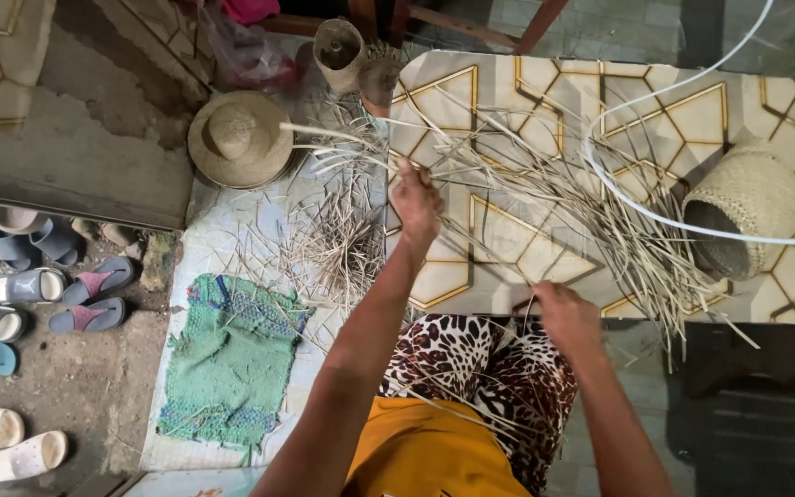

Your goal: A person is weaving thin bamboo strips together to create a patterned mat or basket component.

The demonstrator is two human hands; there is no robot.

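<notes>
My left hand (415,201) reaches out over the patterned floor tiles (545,101) and pinches the end of a long pale straw strip (499,175). My right hand (565,315) is closer to my body, closed on the near end of straw strips above my spotted skirt (471,364). A loose bundle of dry straw strips (618,221) fans across the tiles between the hands and runs to the right. More thin strips lie across my lap.
A woven straw hat (239,138) lies upper left, a woven basket (747,216) on its side at right, crossed by a white cord (655,216). A green mat (232,359) and several sandals (48,294) lie at left. Small woven cups (339,44) stand at the top.
</notes>
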